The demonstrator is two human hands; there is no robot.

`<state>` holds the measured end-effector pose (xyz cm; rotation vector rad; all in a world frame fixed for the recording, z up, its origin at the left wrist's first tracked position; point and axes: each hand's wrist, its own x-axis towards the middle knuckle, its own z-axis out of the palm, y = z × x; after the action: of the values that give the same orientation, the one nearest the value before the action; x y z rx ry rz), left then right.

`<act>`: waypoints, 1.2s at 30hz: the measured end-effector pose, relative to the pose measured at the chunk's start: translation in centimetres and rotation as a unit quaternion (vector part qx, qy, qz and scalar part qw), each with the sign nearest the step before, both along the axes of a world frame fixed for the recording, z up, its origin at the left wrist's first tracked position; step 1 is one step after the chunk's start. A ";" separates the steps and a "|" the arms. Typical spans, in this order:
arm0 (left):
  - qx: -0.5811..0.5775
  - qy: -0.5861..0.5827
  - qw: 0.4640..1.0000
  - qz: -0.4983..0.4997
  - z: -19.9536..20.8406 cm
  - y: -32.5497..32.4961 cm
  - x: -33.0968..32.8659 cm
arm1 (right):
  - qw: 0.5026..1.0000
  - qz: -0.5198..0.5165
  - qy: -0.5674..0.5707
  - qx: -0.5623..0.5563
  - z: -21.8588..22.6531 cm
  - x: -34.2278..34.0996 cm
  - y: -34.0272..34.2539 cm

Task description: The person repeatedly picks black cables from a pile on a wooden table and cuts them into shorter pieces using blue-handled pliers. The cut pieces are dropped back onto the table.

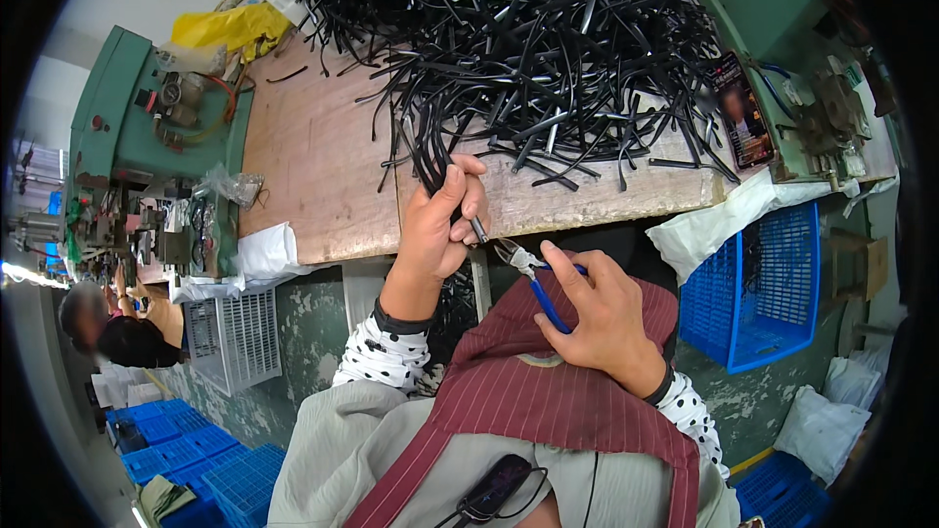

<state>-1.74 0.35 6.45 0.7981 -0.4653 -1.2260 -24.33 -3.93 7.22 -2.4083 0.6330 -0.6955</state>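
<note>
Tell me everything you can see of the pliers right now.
The pliers are a small hand tool with a silvery, metallic-looking head and two blue handles that look plastic-coated. The right hand holds them by the handles, which are spread apart and partly hidden by the fingers. The jaws look parted and point up and left, close to the lower ends of the black strips in the left hand; whether they touch, I cannot tell.

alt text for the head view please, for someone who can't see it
A person's left hand holds several black strips while the right hand holds blue-handled pliers near their ends. Beyond, a large heap of similar strips lies on a table.
</note>
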 end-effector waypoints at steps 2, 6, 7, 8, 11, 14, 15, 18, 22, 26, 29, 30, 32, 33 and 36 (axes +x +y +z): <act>-0.008 0.009 1.000 -0.012 -0.3 0.2 0.0 | 1.000 0.004 0.008 -0.010 0.2 0.1 0.1; -0.029 0.022 0.999 -0.032 -0.3 0.2 -0.5 | 0.999 0.004 0.022 -0.028 0.2 0.2 0.3; -0.028 0.021 0.999 -0.037 -0.3 0.2 -0.6 | 0.999 0.003 0.025 -0.031 0.1 0.2 0.3; -0.029 0.023 0.999 -0.038 -0.3 0.2 -0.5 | 0.999 0.003 0.026 -0.032 0.1 0.2 0.3; -0.034 0.024 0.998 -0.047 -0.4 0.1 -0.6 | 0.999 0.000 0.028 -0.035 0.2 0.0 0.3; -0.039 0.017 0.996 -0.072 -0.4 0.1 -0.6 | 0.999 0.001 0.030 -0.041 0.2 0.0 0.2; -0.039 0.017 0.996 -0.084 -0.4 0.1 -0.6 | 0.999 0.004 0.031 -0.045 0.2 0.0 0.2; -0.050 0.036 0.992 -0.106 -0.7 0.2 -0.5 | 0.998 0.015 0.028 -0.047 0.1 -0.1 0.3; -0.057 0.002 0.996 0.068 -1.2 0.5 -2.0 | 1.000 0.009 0.014 -0.022 -0.3 0.0 0.0; -0.128 -0.147 0.957 0.217 -1.4 0.7 -3.8 | 0.999 0.007 0.002 0.038 -0.5 0.1 0.3; -0.151 -0.244 0.920 0.268 -1.6 0.8 -4.8 | 0.993 0.023 0.000 0.119 -0.7 -0.1 0.3; -0.152 -0.286 0.903 0.282 -1.6 0.8 -5.0 | 0.990 0.028 -0.002 0.136 -0.5 -0.1 0.2; -0.171 -0.360 0.861 0.315 -2.0 0.8 -5.4 | 0.986 0.035 -0.003 0.160 -0.5 -0.1 0.1; -0.162 -0.383 0.847 0.332 -2.0 0.8 -5.9 | 0.985 0.035 -0.002 0.167 -0.5 -0.1 0.1; -0.131 -0.354 0.868 0.322 -1.9 0.9 -6.0 | 0.983 0.037 0.005 0.182 -0.8 -0.2 0.1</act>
<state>-7.79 1.29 4.53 1.0461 -0.8522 -0.2033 -24.57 -3.84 6.41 -2.0863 0.6121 -0.4889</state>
